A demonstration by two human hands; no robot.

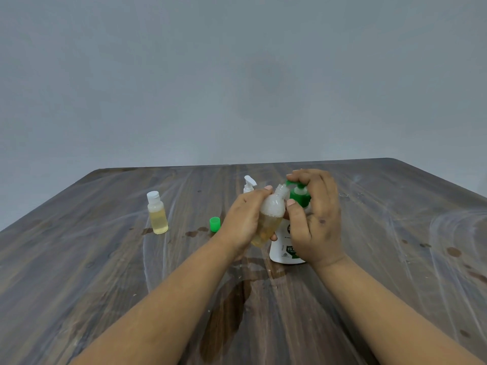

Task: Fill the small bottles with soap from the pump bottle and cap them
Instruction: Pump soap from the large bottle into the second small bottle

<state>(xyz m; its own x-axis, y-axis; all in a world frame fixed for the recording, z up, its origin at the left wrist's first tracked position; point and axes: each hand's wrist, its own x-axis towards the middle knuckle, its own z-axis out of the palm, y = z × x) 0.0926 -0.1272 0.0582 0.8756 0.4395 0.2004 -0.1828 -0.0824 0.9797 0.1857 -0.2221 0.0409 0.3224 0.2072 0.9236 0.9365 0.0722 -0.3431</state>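
Note:
My left hand (243,219) grips a small clear bottle (270,219), tilted, with its open neck up under the green pump nozzle. It holds yellowish soap in its lower part and foam above. My right hand (315,217) lies over the green pump head (300,196) of the white pump bottle (283,248), fingers curled on top of the pump and thumb at the side. A loose green cap (215,224) stands on the table left of my left hand. Farther left stands a small bottle with a white cap (157,216), filled with yellow soap.
A white spray-top bottle (249,184) stands behind my left hand, mostly hidden. The dark wooden table (105,272) has wet patches in front of the pump bottle and small drops near the green cap and at the right. A grey wall rises behind the far edge.

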